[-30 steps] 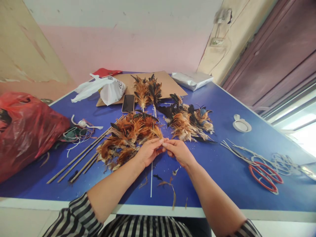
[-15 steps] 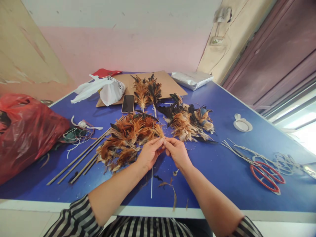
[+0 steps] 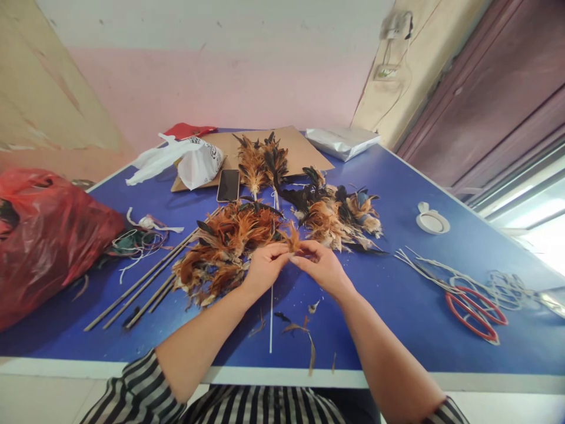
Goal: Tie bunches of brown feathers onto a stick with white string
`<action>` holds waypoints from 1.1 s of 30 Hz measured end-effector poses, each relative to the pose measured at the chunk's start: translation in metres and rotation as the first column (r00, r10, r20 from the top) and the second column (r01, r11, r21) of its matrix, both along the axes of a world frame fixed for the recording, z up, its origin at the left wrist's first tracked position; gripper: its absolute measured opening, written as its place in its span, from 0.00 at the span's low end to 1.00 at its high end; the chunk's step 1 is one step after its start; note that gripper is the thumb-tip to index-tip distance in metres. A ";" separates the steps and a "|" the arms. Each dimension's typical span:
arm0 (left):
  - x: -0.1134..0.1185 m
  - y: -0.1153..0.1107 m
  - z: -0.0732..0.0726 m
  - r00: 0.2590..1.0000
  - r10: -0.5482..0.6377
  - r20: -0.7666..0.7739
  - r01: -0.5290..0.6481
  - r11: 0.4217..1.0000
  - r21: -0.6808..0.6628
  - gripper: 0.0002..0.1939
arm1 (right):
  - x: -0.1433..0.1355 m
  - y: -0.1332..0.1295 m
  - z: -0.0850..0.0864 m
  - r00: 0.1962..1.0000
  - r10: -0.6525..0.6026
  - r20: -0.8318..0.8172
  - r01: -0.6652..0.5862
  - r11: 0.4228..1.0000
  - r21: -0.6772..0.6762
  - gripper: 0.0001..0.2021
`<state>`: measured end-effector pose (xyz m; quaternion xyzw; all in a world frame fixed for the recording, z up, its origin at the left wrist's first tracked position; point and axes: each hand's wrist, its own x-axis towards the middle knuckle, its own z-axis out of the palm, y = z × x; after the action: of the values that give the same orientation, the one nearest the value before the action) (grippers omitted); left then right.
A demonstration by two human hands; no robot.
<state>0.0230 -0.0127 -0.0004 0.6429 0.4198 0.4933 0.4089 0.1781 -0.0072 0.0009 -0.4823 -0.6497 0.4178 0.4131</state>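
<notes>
Our left hand [image 3: 266, 266] and right hand [image 3: 321, 268] are nearly closed, fingertips pinching a small orange feather tuft [image 3: 292, 237] between them. The tuft sits above the blue table [image 3: 397, 330], between the big brown feather pile [image 3: 238, 235] and the paler feather pile [image 3: 329, 221].

Changed: one small orange feather tuft [image 3: 291, 237], now upright and spread between our left hand [image 3: 266, 266] and our right hand [image 3: 318, 266], whose fingers, pinched close together before, have opened wider around it.
</notes>
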 end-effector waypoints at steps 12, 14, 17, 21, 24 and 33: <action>-0.006 0.008 -0.003 0.996 0.034 0.088 -0.005 0.951 -0.309 0.12 | 0.046 0.015 0.025 0.782 -0.322 -0.534 0.306 0.944 -0.122 0.11; -0.008 0.012 -0.003 0.954 0.126 0.272 -0.003 0.911 -0.413 0.12 | 0.060 0.018 0.029 0.740 -0.385 -0.551 0.400 0.911 -0.100 0.11; -0.010 0.015 -0.004 0.848 0.212 0.485 0.085 0.850 -0.520 0.12 | 0.072 0.019 0.030 0.827 -0.438 -0.353 0.460 0.888 -0.022 0.12; -0.010 0.015 -0.004 0.787 0.253 0.563 0.159 0.799 -0.580 0.11 | 0.079 0.020 0.029 0.881 -0.455 0.129 0.442 0.890 0.114 0.13; -0.009 0.013 -0.003 0.781 0.244 0.575 0.174 0.800 -0.575 0.10 | 0.084 0.025 0.028 0.795 -0.495 0.352 0.453 0.869 0.198 0.14; -0.007 0.013 -0.006 0.764 0.231 0.603 0.215 0.789 -0.575 0.09 | 0.084 0.060 0.037 0.678 -0.487 0.551 0.369 0.874 0.318 0.13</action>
<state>0.0157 -0.0002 -0.0060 0.2625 0.3924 0.5210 0.7111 0.2621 0.0526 0.0376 -0.6905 -0.6514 0.0681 0.3069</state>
